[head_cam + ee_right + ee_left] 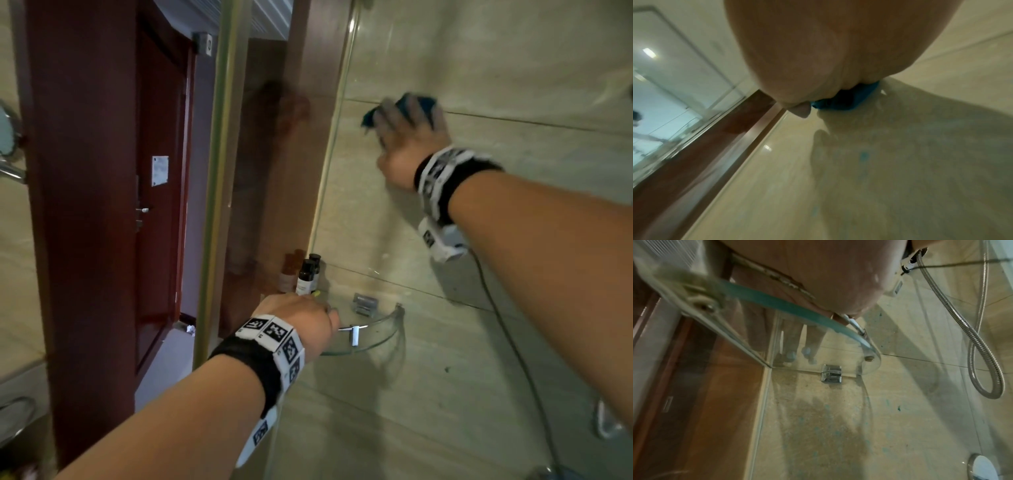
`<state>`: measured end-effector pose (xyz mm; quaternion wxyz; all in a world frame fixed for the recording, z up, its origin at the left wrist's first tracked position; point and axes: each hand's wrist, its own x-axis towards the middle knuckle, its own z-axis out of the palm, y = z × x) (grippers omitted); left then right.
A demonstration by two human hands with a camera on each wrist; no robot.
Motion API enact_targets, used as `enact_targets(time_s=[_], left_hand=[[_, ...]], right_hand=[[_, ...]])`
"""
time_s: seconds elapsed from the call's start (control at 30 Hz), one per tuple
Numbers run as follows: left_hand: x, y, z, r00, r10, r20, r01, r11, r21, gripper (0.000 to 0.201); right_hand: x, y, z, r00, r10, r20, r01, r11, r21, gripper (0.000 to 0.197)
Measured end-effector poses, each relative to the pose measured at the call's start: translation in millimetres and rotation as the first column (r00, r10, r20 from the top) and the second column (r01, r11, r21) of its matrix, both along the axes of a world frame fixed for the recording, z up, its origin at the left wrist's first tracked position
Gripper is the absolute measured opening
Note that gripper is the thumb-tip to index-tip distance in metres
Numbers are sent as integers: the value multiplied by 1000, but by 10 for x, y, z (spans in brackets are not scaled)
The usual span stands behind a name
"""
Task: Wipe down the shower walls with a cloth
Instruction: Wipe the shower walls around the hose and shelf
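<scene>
A dark blue cloth lies against the beige tiled shower wall, high up near the corner. My right hand presses it flat to the tile with spread fingers. In the right wrist view only a blue edge of the cloth shows under the palm, beside the thumb tip. My left hand rests on the rim of a glass corner shelf. Through the shelf its fingers show lying flat on the pane. The head view is blurred around the right hand.
Two small dark bottles stand in the corner behind the left hand. A glass shower panel with a brass frame stands left, a red-brown door beyond it. A metal shower hose loops down the right wall. Blue flecks dot the tile below the shelf.
</scene>
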<state>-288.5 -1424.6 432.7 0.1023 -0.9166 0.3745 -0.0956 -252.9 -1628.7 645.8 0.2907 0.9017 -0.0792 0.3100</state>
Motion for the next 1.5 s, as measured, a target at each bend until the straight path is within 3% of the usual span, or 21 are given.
enact_targets(time_s=[0.07,0.13,0.23,0.37,0.47,0.6,0.67,0.8,0.9,1.0,1.13,1.27,1.37,1.5], left_hand=[[11,-15,-7,999,18,-26,-19,999,-38,32],[16,-22,-13,999,22,-32,-24,996,-82,36],[12,-11,0,999,28,-38,-31,996,-86,38],[-21,-10,25,996,38,-85,-49,991,-124,28],[-13,-9,27,992,60,-115,-78,984,-163,27],[-16,-22,43,991,48,-121,-63,990,-123,31],[-21,-31,56,990,66,-126,-81,990,-112,38],[29,-40,20,992,47,-117,-56,996,-76,34],[68,-38,1,987,62,-146,-78,991,-107,40],[68,-43,3,985,63,-160,-81,991,-103,38],[63,-30,4,983,54,-176,-77,989,-127,18],[107,-31,-11,973,46,-225,-112,950,-291,38],[117,-79,79,972,14,-235,-106,918,-383,47],[149,-242,366,982,-39,-183,-61,857,-512,71]], right_hand=[[-25,-75,189,999,8,53,-11,998,66,77],[-7,-83,91,997,-15,78,9,997,76,81],[27,-17,-401,999,-3,46,1,999,45,86],[-33,33,-1283,989,67,-135,-77,995,-67,85],[-101,-19,-1662,956,102,-275,-133,986,-97,81],[-132,-109,-1472,929,69,-364,-150,968,-199,76],[-108,-103,-1160,954,57,-295,-126,967,-220,73],[-62,-127,-274,999,35,-40,-37,998,-42,77],[-99,-169,38,1000,-5,25,2,994,106,77],[-123,-131,-224,998,-42,37,38,992,119,83],[-227,-203,-1067,999,-1,-34,3,999,49,87],[-422,-381,-1644,988,-20,-151,22,1000,9,81],[-507,-518,-1548,976,-13,-217,2,999,-51,82],[-535,-592,-1034,995,-16,-101,14,1000,-20,82]])
